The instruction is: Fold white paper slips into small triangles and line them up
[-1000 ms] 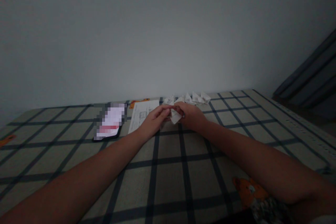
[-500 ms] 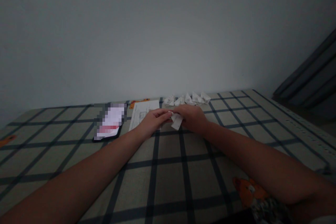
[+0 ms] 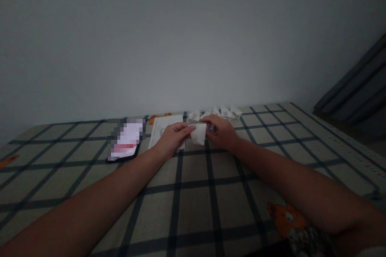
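My left hand (image 3: 172, 139) and my right hand (image 3: 220, 132) meet over the middle of a checked bedsheet (image 3: 193, 200). Between them they pinch a small folded piece of white paper (image 3: 199, 133), the left hand on its left edge and the right hand on its right edge. The paper hangs slightly above the sheet. Both arms stretch forward from the near edge.
Several small folded white paper shapes (image 3: 215, 113) lie in a row by the wall behind my hands. A printed white sheet (image 3: 164, 130) lies left of my hands, and a phone with a lit screen (image 3: 126, 140) lies further left. A dark cloth (image 3: 358, 88) stands at the right.
The folded paper has opened out wider between my fingers, and both hands have lifted it slightly. My arms have stayed in place.
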Available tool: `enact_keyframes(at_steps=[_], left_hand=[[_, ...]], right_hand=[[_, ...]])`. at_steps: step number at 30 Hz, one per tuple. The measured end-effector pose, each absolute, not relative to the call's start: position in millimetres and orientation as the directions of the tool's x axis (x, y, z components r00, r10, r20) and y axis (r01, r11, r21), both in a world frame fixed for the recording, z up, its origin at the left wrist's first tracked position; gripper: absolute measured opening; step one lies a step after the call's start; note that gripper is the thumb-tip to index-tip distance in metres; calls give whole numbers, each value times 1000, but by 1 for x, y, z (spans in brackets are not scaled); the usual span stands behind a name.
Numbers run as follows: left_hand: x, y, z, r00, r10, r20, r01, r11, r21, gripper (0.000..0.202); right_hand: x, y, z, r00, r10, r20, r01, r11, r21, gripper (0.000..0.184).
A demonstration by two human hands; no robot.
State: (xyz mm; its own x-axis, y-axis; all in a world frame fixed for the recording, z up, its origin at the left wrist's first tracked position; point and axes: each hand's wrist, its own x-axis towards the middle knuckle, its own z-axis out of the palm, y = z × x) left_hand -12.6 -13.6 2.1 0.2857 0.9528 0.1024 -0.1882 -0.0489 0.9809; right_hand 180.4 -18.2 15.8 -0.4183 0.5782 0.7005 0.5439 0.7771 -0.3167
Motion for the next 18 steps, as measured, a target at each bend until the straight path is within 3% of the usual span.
enact_keyframes(at_steps=[7, 12, 18], left_hand=[[-11, -17, 1, 235, 960, 156, -106, -134, 985, 27], [-12, -21, 4, 237, 964, 119, 14, -126, 992, 29], [-13, -20, 3, 164, 973, 164, 68, -177, 982, 32]], right_hand=[[178, -16, 15, -359, 667, 653, 481, 732, -483, 11], [180, -16, 14, -371, 683, 629, 412, 728, -548, 12], [184, -13, 14, -383, 744, 548, 234, 652, -721, 26]])
